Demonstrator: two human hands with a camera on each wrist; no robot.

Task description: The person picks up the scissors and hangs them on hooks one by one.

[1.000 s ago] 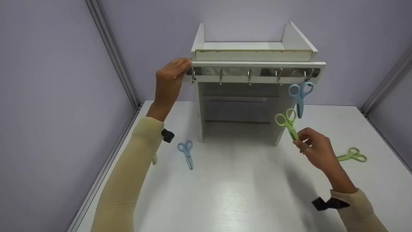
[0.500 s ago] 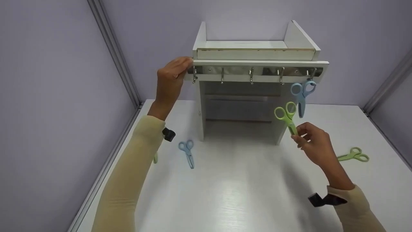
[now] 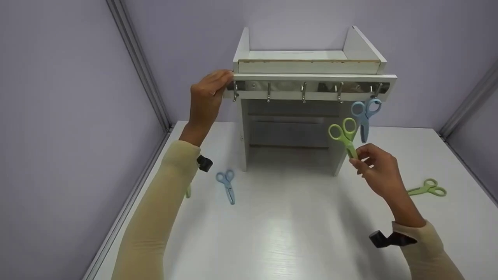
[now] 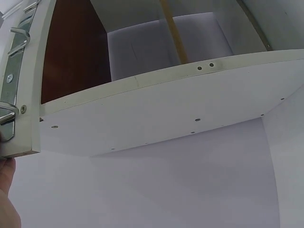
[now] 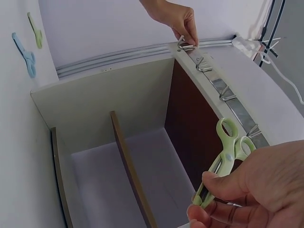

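Observation:
My right hand (image 3: 371, 165) pinches the blades of green scissors (image 3: 343, 136), handles up, just below the metal hook rail (image 3: 307, 87) of a white shelf unit (image 3: 311, 66); the right wrist view shows the green scissors (image 5: 223, 159) near the rail (image 5: 228, 95). Blue scissors (image 3: 365, 112) hang from the rightmost hook. My left hand (image 3: 208, 95) grips the rail's left end, as the right wrist view shows that hand (image 5: 178, 21) too. The left wrist view shows only the shelf's underside (image 4: 166, 114).
On the white table (image 3: 280, 233) lie blue scissors (image 3: 226, 184) at the left, green scissors (image 3: 427, 188) at the right, and a green item partly hidden by my left sleeve (image 3: 187, 191). Purple walls close in on both sides and behind.
My right hand has lifted the green scissors up and slightly left, closer to the hook rail. My left hand has stayed on the rail's left end.

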